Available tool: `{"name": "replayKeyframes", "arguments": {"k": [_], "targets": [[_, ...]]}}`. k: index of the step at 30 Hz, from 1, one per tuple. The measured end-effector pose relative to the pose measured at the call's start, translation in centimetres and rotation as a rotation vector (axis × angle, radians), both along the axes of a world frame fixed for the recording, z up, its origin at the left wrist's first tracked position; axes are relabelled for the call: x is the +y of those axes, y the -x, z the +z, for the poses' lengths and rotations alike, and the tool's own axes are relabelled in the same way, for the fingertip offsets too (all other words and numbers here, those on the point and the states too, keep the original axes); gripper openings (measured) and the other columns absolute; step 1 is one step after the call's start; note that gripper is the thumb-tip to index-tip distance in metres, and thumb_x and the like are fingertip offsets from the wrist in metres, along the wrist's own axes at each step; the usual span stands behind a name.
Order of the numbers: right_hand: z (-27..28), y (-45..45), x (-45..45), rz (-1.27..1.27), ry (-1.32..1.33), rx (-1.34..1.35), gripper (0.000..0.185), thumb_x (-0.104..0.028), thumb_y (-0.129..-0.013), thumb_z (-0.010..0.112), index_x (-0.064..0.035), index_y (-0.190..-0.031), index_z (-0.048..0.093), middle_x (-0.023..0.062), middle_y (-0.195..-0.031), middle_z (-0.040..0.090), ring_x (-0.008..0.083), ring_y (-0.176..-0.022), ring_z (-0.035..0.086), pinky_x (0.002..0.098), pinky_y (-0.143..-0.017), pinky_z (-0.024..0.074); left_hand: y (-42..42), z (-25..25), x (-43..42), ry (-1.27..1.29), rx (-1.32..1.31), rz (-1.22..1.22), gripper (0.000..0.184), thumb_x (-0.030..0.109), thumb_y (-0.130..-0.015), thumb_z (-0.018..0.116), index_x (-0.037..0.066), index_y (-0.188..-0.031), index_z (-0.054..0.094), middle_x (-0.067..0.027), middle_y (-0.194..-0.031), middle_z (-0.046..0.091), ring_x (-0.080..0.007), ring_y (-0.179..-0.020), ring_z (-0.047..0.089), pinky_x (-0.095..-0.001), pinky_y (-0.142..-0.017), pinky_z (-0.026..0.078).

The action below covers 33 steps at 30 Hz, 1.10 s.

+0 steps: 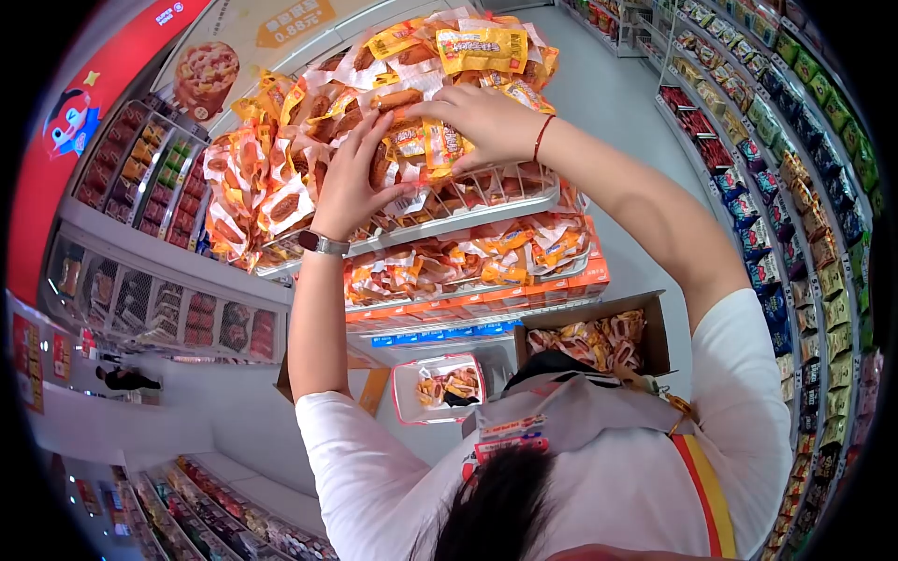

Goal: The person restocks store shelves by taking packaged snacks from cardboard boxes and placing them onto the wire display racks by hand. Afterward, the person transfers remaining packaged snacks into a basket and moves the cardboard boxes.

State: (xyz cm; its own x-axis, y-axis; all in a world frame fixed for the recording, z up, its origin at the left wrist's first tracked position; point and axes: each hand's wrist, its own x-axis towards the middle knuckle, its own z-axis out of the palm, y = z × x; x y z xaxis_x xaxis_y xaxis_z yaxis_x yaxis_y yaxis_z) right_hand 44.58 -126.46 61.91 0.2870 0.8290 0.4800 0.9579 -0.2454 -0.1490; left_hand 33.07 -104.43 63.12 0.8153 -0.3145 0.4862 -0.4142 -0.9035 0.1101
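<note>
Individually wrapped snack packets (482, 51), orange, yellow and white with brown food pictured on them, are heaped on a white wire rack (449, 220). My left hand (351, 178), with a watch at the wrist, curves around packets at the heap's near side, thumb apart from the fingers. From the right, my right hand (486, 122), with a red cord on its wrist, grips a yellow packet (440, 147) between thumb and fingers. Both hands rest against the heap and face each other. The undersides of the held packets are hidden.
A lower rack tier (505, 252) holds more packets. Below stand an open cardboard box (659, 332) and a white-and-red basket (402, 393), both containing packets. Snack shelves (776, 206) line the right side; a chilled display (159, 309) stands left. A distant person (126, 379) shows at far left.
</note>
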Motion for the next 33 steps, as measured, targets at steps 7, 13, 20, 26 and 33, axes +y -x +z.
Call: {"name": "replayKeyframes", "arguments": {"k": [7, 13, 20, 26, 33], "targets": [[-0.2, -0.6, 1.8, -0.196, 0.068, -0.092, 0.079, -0.028, -0.065, 0.078, -0.0205, -0.132, 0.037, 0.0109, -0.118, 0.050, 0.0302, -0.113, 0.048, 0.0445, -0.093, 0.0392, -2.4, -0.8, 0.4, -0.147, -0.157, 0.066, 0.086, 0.023, -0.058, 0.082, 0.022, -0.134, 0.040, -0.0085, -0.134, 0.042, -0.0321, -0.114, 0.047, -0.0429, -0.095, 0.039], [-1.2, -0.1, 1.0, -0.141, 0.190, -0.083, 0.076, -0.033, -0.070, 0.073, -0.0198, -0.135, 0.035, 0.0150, -0.123, 0.046, 0.0327, -0.116, 0.045, 0.0453, -0.098, 0.0351, -0.4, -0.5, 0.9, -0.096, 0.146, -0.062, 0.060, 0.030, -0.083, 0.061, 0.022, -0.137, 0.037, -0.0184, -0.146, 0.022, -0.0368, -0.133, 0.027, -0.0458, -0.107, 0.025], [-1.2, 2.0, -1.0, -0.104, -0.012, -0.165, 0.081, -0.039, -0.074, 0.070, -0.0271, -0.141, 0.028, 0.0162, -0.145, 0.025, 0.0384, -0.134, 0.022, 0.0489, -0.110, 0.0190, 2.3, 0.6, 0.0, 0.013, 0.107, 0.003, 0.052, 0.026, -0.084, 0.060, 0.017, -0.133, 0.045, -0.0150, -0.143, 0.032, -0.0347, -0.133, 0.027, -0.0443, -0.107, 0.025], [-2.5, 4.8, -6.8, -0.058, -0.351, -0.066, 0.057, -0.030, -0.082, 0.063, -0.0173, -0.134, 0.043, 0.0127, -0.146, 0.027, 0.0359, -0.136, 0.019, 0.0482, -0.111, 0.0179, 2.7, -1.1, -2.3, 0.002, -0.389, 0.168, 0.048, 0.023, -0.084, 0.059, 0.018, -0.130, 0.048, -0.0108, -0.142, 0.035, -0.0333, -0.131, 0.029, -0.0490, -0.107, 0.021], [-13.4, 8.6, -20.7, -0.319, -0.479, 0.478, 0.039, -0.011, -0.080, 0.062, -0.0086, -0.118, 0.053, 0.0119, -0.140, 0.035, 0.0303, -0.129, 0.035, 0.0411, -0.105, 0.0296, 1.8, -1.9, -8.5, -0.132, -0.570, 0.335, 0.051, 0.032, -0.085, 0.057, 0.018, -0.132, 0.046, -0.0139, -0.143, 0.031, -0.0389, -0.132, 0.022, -0.0528, -0.106, 0.019]]}}
